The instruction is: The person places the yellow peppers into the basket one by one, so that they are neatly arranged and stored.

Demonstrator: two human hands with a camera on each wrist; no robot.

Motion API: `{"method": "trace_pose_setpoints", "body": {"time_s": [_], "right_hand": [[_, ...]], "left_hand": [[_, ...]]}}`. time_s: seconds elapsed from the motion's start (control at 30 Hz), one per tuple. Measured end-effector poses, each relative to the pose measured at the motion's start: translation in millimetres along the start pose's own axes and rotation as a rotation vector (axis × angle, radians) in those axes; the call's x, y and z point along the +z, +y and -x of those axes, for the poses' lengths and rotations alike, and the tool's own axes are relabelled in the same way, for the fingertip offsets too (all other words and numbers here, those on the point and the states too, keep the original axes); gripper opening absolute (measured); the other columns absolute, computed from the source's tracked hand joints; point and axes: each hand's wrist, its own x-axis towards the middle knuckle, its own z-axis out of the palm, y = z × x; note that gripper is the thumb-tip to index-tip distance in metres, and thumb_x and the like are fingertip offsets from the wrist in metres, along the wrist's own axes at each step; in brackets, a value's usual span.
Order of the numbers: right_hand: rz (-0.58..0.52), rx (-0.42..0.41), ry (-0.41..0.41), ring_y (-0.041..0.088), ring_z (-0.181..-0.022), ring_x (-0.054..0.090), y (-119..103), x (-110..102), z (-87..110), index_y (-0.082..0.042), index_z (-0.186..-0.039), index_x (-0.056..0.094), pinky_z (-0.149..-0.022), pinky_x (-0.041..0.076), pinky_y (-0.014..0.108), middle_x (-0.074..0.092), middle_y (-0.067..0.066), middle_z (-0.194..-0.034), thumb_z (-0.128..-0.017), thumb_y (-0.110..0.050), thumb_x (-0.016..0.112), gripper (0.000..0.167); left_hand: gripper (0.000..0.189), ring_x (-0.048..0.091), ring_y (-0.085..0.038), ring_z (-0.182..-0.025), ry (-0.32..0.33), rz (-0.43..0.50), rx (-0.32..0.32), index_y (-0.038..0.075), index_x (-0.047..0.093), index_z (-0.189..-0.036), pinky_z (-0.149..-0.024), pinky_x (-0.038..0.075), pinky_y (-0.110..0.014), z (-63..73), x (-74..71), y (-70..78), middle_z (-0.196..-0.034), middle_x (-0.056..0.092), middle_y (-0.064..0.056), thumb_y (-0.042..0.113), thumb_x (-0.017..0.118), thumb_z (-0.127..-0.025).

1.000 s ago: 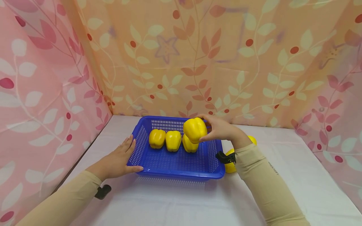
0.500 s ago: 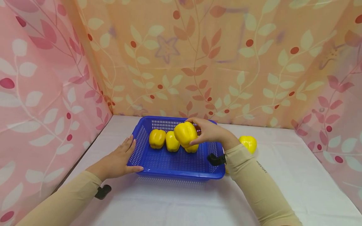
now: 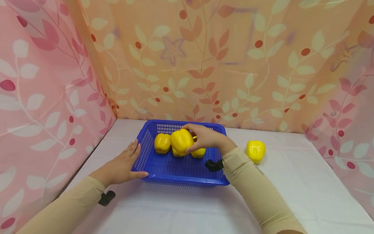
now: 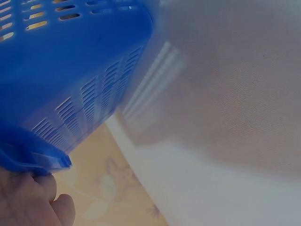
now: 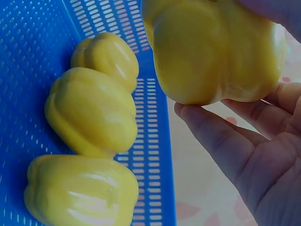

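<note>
My right hand (image 3: 205, 136) holds a yellow bell pepper (image 3: 181, 142) above the blue basket (image 3: 187, 180), thumb on one side and fingers on the other. Inside the basket three more yellow bell peppers stand in a row. The leftmost pepper (image 3: 162, 143) is plain to see, while the held one partly covers the middle pepper (image 3: 177, 153). The right-hand pepper (image 5: 110, 59) shows better in the right wrist view. At the basket's left front corner, my left hand (image 3: 121, 165) lies with outstretched fingers against the side and the thumb on the front rim.
Another yellow bell pepper (image 3: 255, 151) stands on the white tabletop (image 3: 304, 182), right of the basket beside my right forearm. Floral cloth hangs as a back wall (image 3: 187, 65) and along both sides. A black wrist strap (image 3: 214, 165) hangs over the basket's right part.
My right hand has carried the held pepper leftward, from over the right-hand pepper to over the middle one. The pepper on the table's right has come into fuller view. My left hand stays put.
</note>
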Motion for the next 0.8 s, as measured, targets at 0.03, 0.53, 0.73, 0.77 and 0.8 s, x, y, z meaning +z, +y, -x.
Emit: {"method": "trace_pose_setpoints", "body": {"time_s": [0.03,0.53,0.73,0.77,0.8], "right_hand": [[0.009,0.0,-0.005,0.02,-0.104,0.05,-1.0,1.0,-1.6,-0.02,-0.126,0.043,-0.086,0.048,0.031,0.051,-0.005,-0.116,-0.067,-0.033,0.081,0.071],[0.065,-0.004,-0.075,0.014,-0.103,0.049,0.6,20.2,-28.4,-0.019,-0.126,0.043,-0.092,0.044,0.034,0.05,-0.007,-0.116,-0.067,-0.033,0.081,0.071],[0.083,-0.007,-0.109,0.012,-0.102,0.049,2.3,29.8,-35.8,-0.021,-0.126,0.044,-0.089,0.043,0.028,0.051,-0.008,-0.113,-0.066,-0.034,0.081,0.071],[0.089,-0.008,-0.116,0.012,-0.101,0.049,2.2,31.7,-36.6,-0.021,-0.125,0.044,-0.089,0.043,0.027,0.051,-0.008,-0.113,-0.066,-0.034,0.081,0.071],[0.1,-0.008,-0.122,0.011,-0.1,0.049,2.4,33.5,-37.2,-0.021,-0.125,0.045,-0.088,0.043,0.027,0.052,-0.009,-0.112,-0.066,-0.035,0.081,0.071]], "left_hand": [[0.114,0.003,-0.039,-0.138,0.002,0.0,0.002,-0.004,0.011,-0.144,-0.106,0.017,-0.055,-0.2,0.2,-0.2,-0.152,-0.003,-0.02,0.078,0.044,-0.072],[0.111,0.003,-0.039,-0.138,-0.001,0.021,0.009,-0.004,0.012,-0.144,-0.107,0.017,-0.055,0.4,-3.5,2.9,-0.151,-0.002,-0.021,0.073,0.049,-0.074],[0.11,0.003,-0.039,-0.138,-0.001,0.024,0.003,-0.004,0.013,-0.144,-0.106,0.018,-0.055,0.4,-3.2,2.7,-0.151,-0.002,-0.021,0.072,0.05,-0.074],[0.111,0.003,-0.039,-0.138,-0.001,0.022,0.001,-0.004,0.013,-0.144,-0.106,0.018,-0.055,0.3,-3.2,2.7,-0.151,-0.002,-0.021,0.073,0.049,-0.073],[0.111,0.004,-0.039,-0.138,-0.001,0.021,0.001,-0.004,0.013,-0.144,-0.106,0.018,-0.055,0.4,-3.3,2.7,-0.151,-0.002,-0.021,0.074,0.049,-0.073]]}}
